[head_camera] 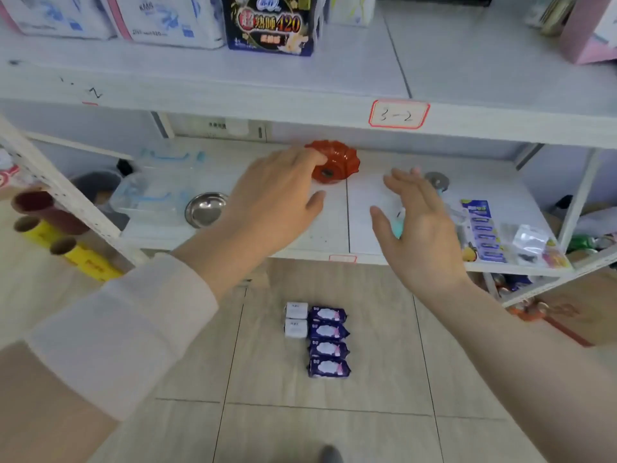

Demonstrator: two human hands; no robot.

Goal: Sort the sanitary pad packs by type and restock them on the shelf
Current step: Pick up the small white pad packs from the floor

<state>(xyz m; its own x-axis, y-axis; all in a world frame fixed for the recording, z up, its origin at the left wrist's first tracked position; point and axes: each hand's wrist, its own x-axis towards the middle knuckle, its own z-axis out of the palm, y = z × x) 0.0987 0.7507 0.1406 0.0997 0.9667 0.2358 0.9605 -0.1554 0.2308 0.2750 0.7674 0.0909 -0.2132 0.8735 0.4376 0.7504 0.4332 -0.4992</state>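
**Hands empty, fingers spread, over the middle shelf; packs on the floor**

Grip: left hand (277, 202) holds nothing. Its fingers are extended, and the fingertips reach the rim of a red fluted dish (334, 162) and seem to touch it. Right hand (420, 222) also holds nothing, with its palm turned inward and its fingers wide.

Stock to shelve:
- Two white packs (296, 319) in a short column on the floor tiles below the hands.
- Four purple packs (329, 342) in a longer column, touching the white ones on their right.
- The sort by type looks done. None of these six is on a shelf yet.

Step in hand (judged): clearing room on the middle shelf (334, 235).
- Slide the dish well aside rather than lift it over its neighbours.
- Load one type at a time and keep the columns apart.

Containers, left to right:
- Clear lidded boxes (157, 192) with blue latches, stacked. Nothing shows inside them.
- Steel bowl (207, 208), just beside the boxes, with nothing in it.
- Red fluted dish, tipped with its underside toward the camera, so its inside is hidden.
- Battery blister card (480, 232), cells in a row, at the shelf's right end.
- Upper shelf (467, 71), tagged "3-2", carries large pad packs (270, 25) at its back.
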